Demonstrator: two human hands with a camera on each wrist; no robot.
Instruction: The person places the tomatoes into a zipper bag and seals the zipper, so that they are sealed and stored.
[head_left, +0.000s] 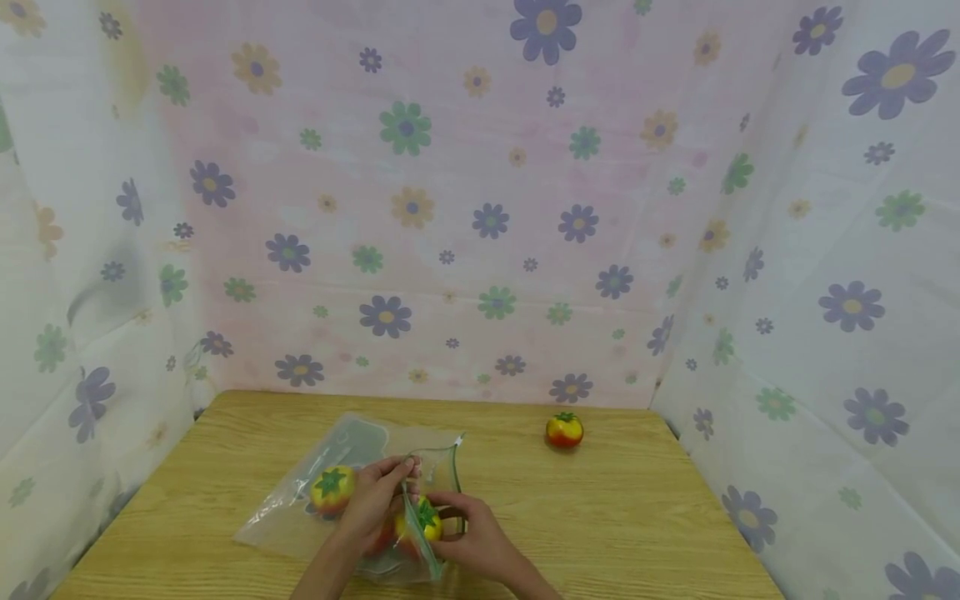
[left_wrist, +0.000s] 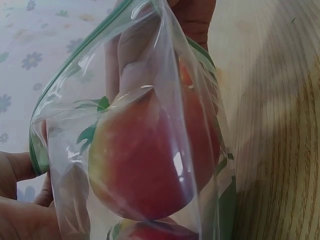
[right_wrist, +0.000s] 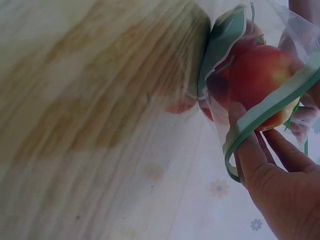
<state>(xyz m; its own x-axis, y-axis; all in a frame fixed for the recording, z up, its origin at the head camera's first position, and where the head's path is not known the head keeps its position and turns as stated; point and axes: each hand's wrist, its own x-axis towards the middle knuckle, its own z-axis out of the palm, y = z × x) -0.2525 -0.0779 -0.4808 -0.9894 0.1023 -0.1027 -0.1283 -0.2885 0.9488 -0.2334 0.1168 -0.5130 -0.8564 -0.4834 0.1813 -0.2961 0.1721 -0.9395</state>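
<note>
A clear zip bag [head_left: 401, 437] with a green seal strip lies on the table, its mouth held apart. My left hand [head_left: 370, 500] pinches the bag's edge near the opening. In the bag's mouth, my right hand [head_left: 480, 533] holds a red-and-yellow tomato [right_wrist: 260, 80] with green leaves; its fingers reach inside past the strip. Deeper in the bag, toward the left, sits another tomato [head_left: 332, 492]. The left wrist view shows part of a further tomato [left_wrist: 155, 232] beneath the held one. The plastic and the hands partly hide the bag's contents.
A loose tomato [head_left: 564, 431] stands on the wooden table [head_left: 615, 508] near its back right. Flower-printed curtains [head_left: 450, 250] enclose the table at the back and both sides.
</note>
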